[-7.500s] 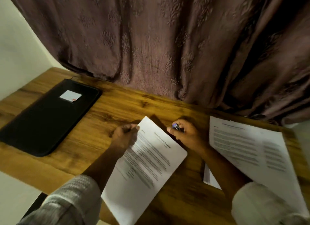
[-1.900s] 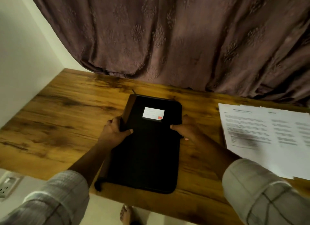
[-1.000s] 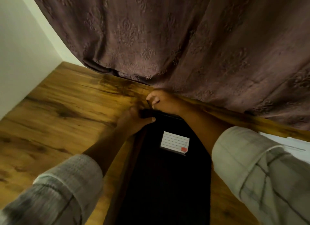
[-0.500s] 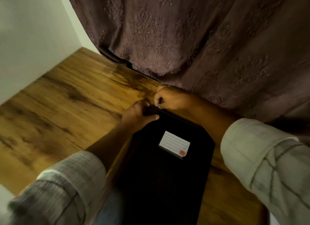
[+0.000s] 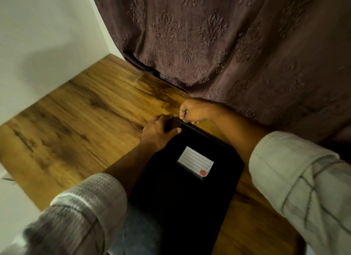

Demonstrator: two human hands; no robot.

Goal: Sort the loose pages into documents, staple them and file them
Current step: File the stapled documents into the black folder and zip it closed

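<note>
A black zip folder (image 5: 182,194) lies lengthwise on the wooden table (image 5: 79,121), its near end hanging over the front edge. A white lined label (image 5: 195,161) with a red mark sits on its cover. My left hand (image 5: 157,131) grips the folder's far left corner, thumb on top. Just beyond that far edge, my right hand (image 5: 193,111) is curled, pinching something small there; it looks like the zip pull but is too small to make out. No loose pages are in view.
A brown patterned curtain (image 5: 228,45) hangs right behind the table's back edge, close to my right hand. A white wall (image 5: 38,36) borders the table on the left. Bare wood stretches left of the folder.
The stapled pages and paper stacks have left the view. The folder came to the middle and both hands went to its far edge. In the last half second only the view shifted slightly.
</note>
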